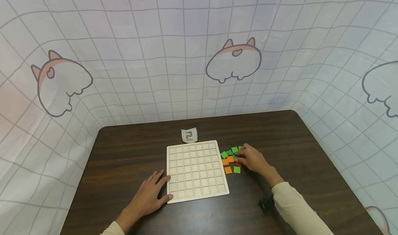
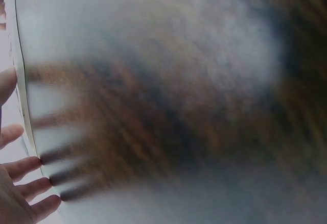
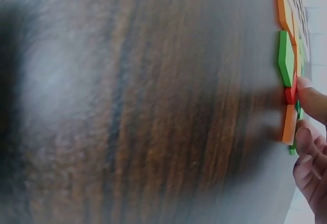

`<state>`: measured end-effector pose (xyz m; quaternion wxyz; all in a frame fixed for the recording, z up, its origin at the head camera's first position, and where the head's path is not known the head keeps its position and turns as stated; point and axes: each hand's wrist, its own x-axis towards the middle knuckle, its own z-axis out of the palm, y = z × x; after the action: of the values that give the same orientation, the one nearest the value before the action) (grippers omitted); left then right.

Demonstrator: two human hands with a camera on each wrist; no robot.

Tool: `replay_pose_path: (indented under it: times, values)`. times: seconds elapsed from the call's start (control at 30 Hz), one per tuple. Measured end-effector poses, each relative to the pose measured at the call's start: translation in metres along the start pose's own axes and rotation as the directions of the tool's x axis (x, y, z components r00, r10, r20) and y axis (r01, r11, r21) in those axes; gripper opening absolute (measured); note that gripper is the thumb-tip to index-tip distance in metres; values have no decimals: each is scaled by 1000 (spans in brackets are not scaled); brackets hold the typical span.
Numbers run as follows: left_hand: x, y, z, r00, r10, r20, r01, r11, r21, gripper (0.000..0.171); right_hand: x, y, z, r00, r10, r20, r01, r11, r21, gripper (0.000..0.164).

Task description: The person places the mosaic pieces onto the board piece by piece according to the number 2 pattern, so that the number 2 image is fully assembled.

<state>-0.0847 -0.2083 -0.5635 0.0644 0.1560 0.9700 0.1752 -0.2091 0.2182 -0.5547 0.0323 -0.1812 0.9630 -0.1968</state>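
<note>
A cream square board (image 1: 222, 193) with a raised grid lies on the dark table. My left hand (image 1: 149, 195) rests at its left edge, fingers extended, with the thumb on the near left corner. In the left wrist view, fingers (image 2: 28, 169) stretch alongside the board's edge. Right of the board lie several small square tiles, among them an orange tile (image 1: 228, 170), a green tile (image 1: 237, 170) and a red tile (image 1: 238, 164). Over the right side of these tiles, my right hand (image 1: 253, 159) has thumb and index finger about a dark green tile (image 1: 235, 156); I cannot tell whether they pinch it.
Behind the board lies a small paper card (image 1: 189, 135) with a coloured grid pattern. A small black object (image 1: 265, 204) sits near my right sleeve. White grid-patterned curtains (image 1: 192, 72) with cartoon animals surround the brown wooden table (image 1: 133, 152).
</note>
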Motion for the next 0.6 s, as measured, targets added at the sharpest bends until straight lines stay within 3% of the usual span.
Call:
replay_pose_path:
  times: [0.6]
  values:
    - [-1,0,-1,1000,25,-8,-25,1000,-7,68,3,-7,-1,999,25,39,-26,999,25,18]
